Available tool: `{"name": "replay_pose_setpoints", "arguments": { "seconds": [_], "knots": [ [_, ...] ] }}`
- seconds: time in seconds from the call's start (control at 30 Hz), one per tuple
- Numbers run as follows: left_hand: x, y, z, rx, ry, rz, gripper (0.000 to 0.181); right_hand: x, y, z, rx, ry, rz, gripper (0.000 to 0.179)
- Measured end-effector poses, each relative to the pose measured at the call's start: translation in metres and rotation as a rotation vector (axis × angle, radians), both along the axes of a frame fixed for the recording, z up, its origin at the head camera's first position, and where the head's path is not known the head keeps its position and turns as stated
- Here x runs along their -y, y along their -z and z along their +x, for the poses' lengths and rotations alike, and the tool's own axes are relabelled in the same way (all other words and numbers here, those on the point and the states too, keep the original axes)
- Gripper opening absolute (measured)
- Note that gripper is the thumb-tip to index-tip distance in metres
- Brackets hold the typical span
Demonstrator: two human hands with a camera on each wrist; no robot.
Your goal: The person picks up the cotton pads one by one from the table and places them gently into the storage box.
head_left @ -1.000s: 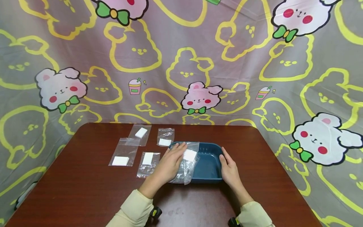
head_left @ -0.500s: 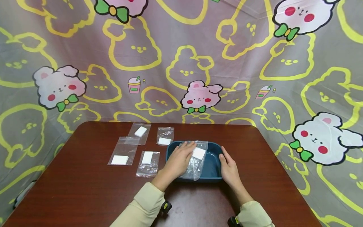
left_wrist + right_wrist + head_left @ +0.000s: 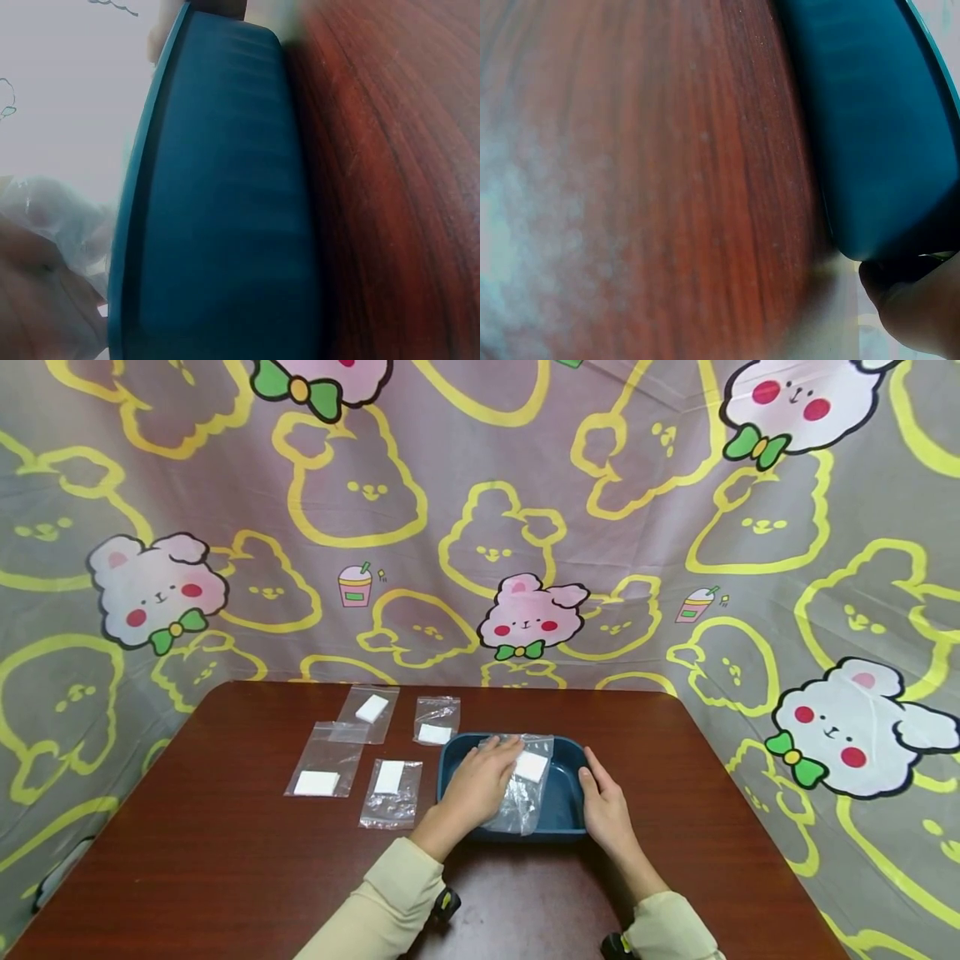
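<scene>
A dark blue rectangular plastic basin [image 3: 564, 797] stands on the table, its outer wall filling much of both wrist views. My left hand [image 3: 477, 783] is over its left half, holding a clear zip bag [image 3: 522, 810] with a white block [image 3: 531, 766] in it. The bag lies across the basin's opening in the head view. In the left wrist view, crinkled plastic [image 3: 56, 214] shows by my left fingers, just behind the rim. At the basin's right end, my right hand [image 3: 607, 808] grips the wall, thumb toward the inside and fingers along the outside.
To the left on the brown table [image 3: 225, 860] lie several more clear bags, each with a white block: one near bag [image 3: 390, 802], one far left bag [image 3: 333, 747], one at the back [image 3: 386, 727], one behind the basin [image 3: 442, 708]. A patterned curtain [image 3: 637, 552] surrounds the table.
My left hand has moved right with the zip bag, from the basin's left edge to over its opening, and barely moves in the last half second. My right hand has stayed put.
</scene>
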State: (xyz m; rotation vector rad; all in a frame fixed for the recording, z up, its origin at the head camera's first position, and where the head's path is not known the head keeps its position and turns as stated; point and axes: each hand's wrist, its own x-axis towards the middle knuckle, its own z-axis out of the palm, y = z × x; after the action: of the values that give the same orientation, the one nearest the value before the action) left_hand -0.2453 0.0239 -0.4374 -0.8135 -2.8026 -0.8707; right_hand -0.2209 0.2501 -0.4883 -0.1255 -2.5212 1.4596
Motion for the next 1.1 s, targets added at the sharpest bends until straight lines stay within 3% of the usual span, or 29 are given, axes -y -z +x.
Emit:
{"name": "replay_pose_setpoints", "arguments": {
  "seconds": [0.5, 1.1],
  "knots": [
    [-0.0049, 0.0028, -0.0031, -0.022, -0.045, -0.028, 0.043, 0.0014, -0.0011, 0.0010, 0.001, 0.001, 0.015, 0.048],
    [0.0014, 0.0031, -0.0002, -0.010, -0.042, -0.003, 0.044, -0.0003, 0.0007, -0.0008, -0.005, -0.016, 0.014, 0.048]
  ]
}}
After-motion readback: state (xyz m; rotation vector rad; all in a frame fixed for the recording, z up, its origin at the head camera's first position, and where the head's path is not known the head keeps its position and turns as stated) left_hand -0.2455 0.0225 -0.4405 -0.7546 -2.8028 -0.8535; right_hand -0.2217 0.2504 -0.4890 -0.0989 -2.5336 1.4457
